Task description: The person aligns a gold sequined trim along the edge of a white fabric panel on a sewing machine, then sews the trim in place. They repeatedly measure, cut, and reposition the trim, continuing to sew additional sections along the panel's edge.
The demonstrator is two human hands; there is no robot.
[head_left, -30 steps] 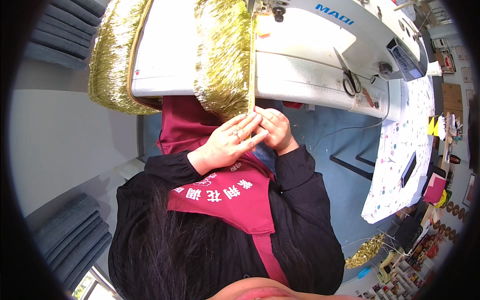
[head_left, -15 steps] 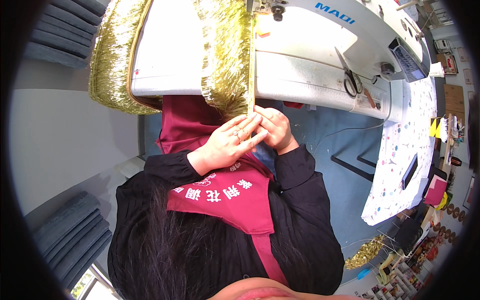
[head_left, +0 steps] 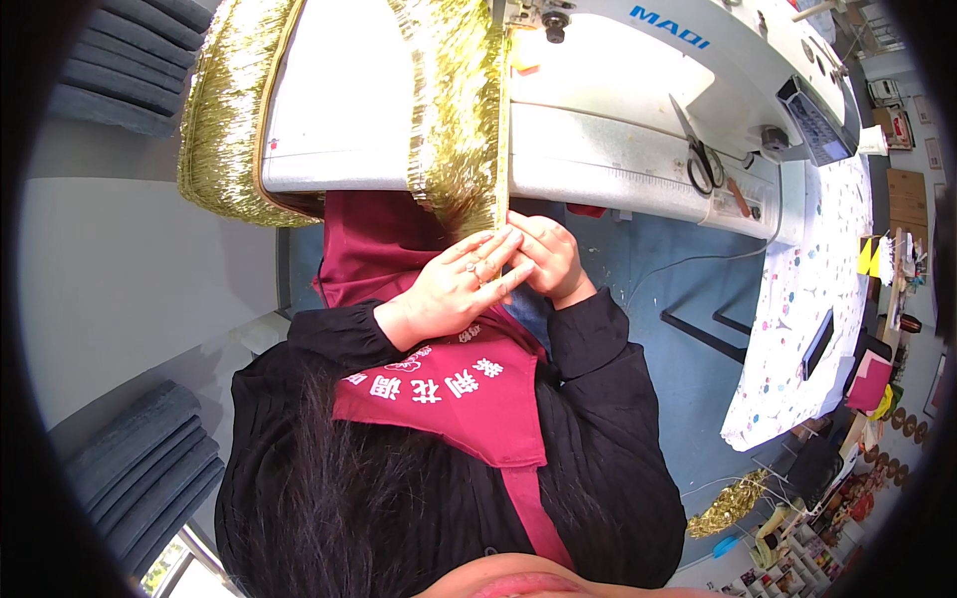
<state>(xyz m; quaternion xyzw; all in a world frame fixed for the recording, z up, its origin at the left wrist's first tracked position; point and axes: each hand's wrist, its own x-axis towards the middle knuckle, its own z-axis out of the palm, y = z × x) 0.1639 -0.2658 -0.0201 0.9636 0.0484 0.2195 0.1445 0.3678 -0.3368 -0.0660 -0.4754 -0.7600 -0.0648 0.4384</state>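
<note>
A strip of gold tinsel fringe (head_left: pixel 454 110) runs down from beneath the head of a white sewing machine (head_left: pixel 638 40) and over the table's near edge. Its corded right edge ends in my fingers, just in front of the table. My left hand (head_left: pixel 464 279), with a ring on it, pinches that edge from the left. Close against it, my right hand (head_left: pixel 550 257) is closed on the same edge, fingertips meeting the left ones. The exact end of the strip is hidden between my fingers. Another length of gold fringe (head_left: pixel 224 110) loops over the table's left side.
Black-handled scissors (head_left: pixel 704 164) lie on the table (head_left: pixel 598 149) at the right, beside a small brown-handled tool (head_left: pixel 738 197). A patterned white cloth (head_left: pixel 797 339) covers a side table holding a phone (head_left: pixel 817 344). More gold tinsel (head_left: pixel 728 503) lies at the lower right.
The fringe's loose strands have shifted slightly to the right on the table. Both hands stay in nearly the same place, still holding the edge.
</note>
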